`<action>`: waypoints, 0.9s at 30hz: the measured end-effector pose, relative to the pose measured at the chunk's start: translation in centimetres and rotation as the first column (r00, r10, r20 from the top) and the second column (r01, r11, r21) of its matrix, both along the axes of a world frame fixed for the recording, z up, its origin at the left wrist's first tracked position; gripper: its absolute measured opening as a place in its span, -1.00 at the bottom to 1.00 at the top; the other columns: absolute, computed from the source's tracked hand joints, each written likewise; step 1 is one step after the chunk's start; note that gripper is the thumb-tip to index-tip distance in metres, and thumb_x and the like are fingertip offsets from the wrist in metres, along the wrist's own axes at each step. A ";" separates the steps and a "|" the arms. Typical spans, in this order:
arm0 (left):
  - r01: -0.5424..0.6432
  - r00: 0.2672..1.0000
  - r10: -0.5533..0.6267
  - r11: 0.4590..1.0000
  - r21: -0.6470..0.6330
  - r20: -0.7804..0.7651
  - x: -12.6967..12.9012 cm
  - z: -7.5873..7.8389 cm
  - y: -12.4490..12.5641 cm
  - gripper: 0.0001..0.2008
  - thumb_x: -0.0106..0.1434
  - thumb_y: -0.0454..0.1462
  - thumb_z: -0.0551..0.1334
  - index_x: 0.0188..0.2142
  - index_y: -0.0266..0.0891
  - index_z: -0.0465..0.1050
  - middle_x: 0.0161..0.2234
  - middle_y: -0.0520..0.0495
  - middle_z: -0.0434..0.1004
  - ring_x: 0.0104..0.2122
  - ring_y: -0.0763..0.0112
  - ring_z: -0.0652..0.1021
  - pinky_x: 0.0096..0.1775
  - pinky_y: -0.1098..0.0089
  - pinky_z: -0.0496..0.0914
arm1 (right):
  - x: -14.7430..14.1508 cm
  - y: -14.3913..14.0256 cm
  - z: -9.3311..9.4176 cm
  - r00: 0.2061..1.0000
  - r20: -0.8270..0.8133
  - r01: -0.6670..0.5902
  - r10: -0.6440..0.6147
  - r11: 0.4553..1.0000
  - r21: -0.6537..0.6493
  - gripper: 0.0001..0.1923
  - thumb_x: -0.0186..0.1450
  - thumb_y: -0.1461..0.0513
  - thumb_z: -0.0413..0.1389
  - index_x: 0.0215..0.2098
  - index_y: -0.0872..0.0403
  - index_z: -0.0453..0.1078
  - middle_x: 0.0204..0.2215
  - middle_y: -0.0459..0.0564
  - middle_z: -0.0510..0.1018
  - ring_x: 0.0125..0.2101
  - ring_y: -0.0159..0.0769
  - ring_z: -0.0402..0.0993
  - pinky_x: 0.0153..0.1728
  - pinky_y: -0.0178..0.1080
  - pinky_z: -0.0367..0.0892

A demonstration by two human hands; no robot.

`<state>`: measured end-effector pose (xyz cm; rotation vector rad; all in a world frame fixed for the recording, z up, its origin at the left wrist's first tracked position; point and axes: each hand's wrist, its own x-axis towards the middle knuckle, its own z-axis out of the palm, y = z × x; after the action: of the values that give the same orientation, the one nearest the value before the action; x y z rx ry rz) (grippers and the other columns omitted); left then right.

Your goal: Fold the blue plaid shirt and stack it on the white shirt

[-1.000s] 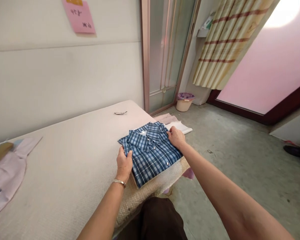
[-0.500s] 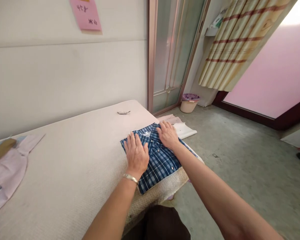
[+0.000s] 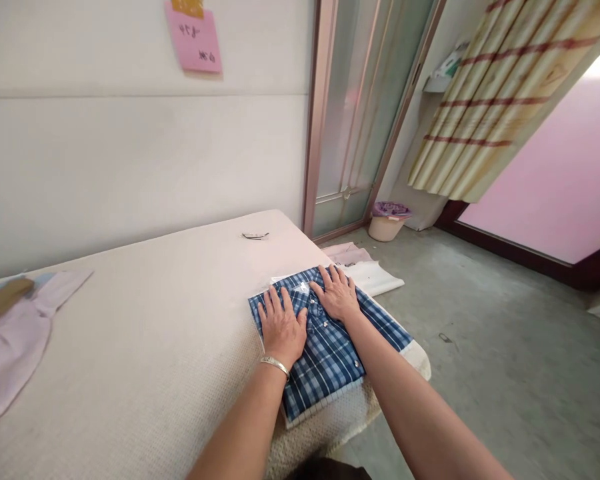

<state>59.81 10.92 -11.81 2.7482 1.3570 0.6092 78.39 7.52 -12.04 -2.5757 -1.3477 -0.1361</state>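
A blue plaid shirt (image 3: 325, 363), folded into a flat rectangle with its collar away from me, lies at the near right corner of the padded table (image 3: 170, 313). My left hand (image 3: 283, 327) rests flat on the left side of its collar, fingers spread. On the right side of the collar lies my right hand (image 3: 337, 297), also flat with fingers apart. A white label shows between the hands, and small shiny buttons run down the front. Something white with thin lines peeks out under the shirt's near edge.
Pale pink and tan cloth (image 3: 25, 333) lies at the table's left. Eyeglasses (image 3: 255, 236) sit toward the wall. White and pinkish material (image 3: 375, 277) hangs past the right edge. Beyond are a lined bin (image 3: 387, 225), a sliding glass door (image 3: 360, 100) and a curtain (image 3: 505, 93).
The view has shifted, so everything appears lower and farther right. Both hands stay flat on the shirt's collar area, and more of its right side and the white layer beneath now shows.
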 end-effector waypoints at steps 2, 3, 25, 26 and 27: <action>0.059 0.997 -0.059 0.998 -0.020 0.041 -0.9 0.2 0.4 -0.36 0.46 -0.08 0.06 0.38 -0.45 0.19 0.41 -0.51 0.10 0.37 -0.19 0.21 0.31 -0.17 0.17 | -0.1 0.1 0.1 1.000 -0.001 0.003 -0.003 1.000 -0.008 -0.23 0.48 -0.23 -0.29 0.50 -0.08 -0.01 0.46 0.13 0.09 0.41 0.07 -0.02 0.34 0.17 -0.05; 0.084 0.994 -0.082 0.996 -0.023 0.074 -1.5 0.3 0.8 -0.41 0.47 -0.13 0.05 0.37 -0.42 0.21 0.40 -0.48 0.12 0.38 -0.14 0.22 0.32 -0.15 0.17 | -0.1 0.1 0.1 1.000 -0.002 0.005 -0.005 1.000 -0.008 -0.23 0.48 -0.23 -0.29 0.50 -0.09 -0.02 0.46 0.12 0.09 0.41 0.07 -0.03 0.34 0.18 -0.05; 0.356 0.930 -0.364 0.926 -0.126 -0.045 -4.9 2.9 -7.3 -0.25 0.44 0.14 0.00 0.44 -0.23 0.10 0.48 -0.34 -0.06 0.46 -0.15 0.00 0.36 -0.27 -0.01 | -0.4 -4.7 4.1 0.988 -0.152 -0.020 0.010 0.998 -0.065 -0.24 0.48 -0.22 -0.32 0.53 -0.14 -0.16 0.51 0.07 -0.09 0.46 0.11 -0.19 0.35 0.32 -0.12; 0.352 0.930 -0.363 0.926 -0.137 -0.064 -4.9 2.4 -7.2 -0.24 0.43 0.15 0.01 0.45 -0.21 0.09 0.48 -0.33 -0.06 0.46 -0.15 0.00 0.36 -0.27 -0.03 | -0.5 -5.6 3.6 0.992 -0.129 -0.026 0.015 0.996 -0.080 -0.24 0.48 -0.22 -0.33 0.53 -0.15 -0.16 0.51 0.06 -0.09 0.46 0.10 -0.19 0.35 0.32 -0.11; 0.347 0.929 -0.361 0.926 -0.146 -0.080 -4.8 2.0 -7.0 -0.24 0.43 0.15 0.01 0.45 -0.19 0.09 0.48 -0.32 -0.05 0.46 -0.14 0.00 0.37 -0.26 -0.05 | -0.6 -6.3 2.9 0.993 -0.116 -0.026 0.014 0.995 -0.101 -0.24 0.48 -0.22 -0.33 0.53 -0.15 -0.17 0.51 0.06 -0.10 0.46 0.10 -0.18 0.34 0.31 -0.10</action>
<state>55.00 3.91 -9.84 2.8456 0.8377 0.3452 77.82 1.25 -9.16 -2.6068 -1.3711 0.0861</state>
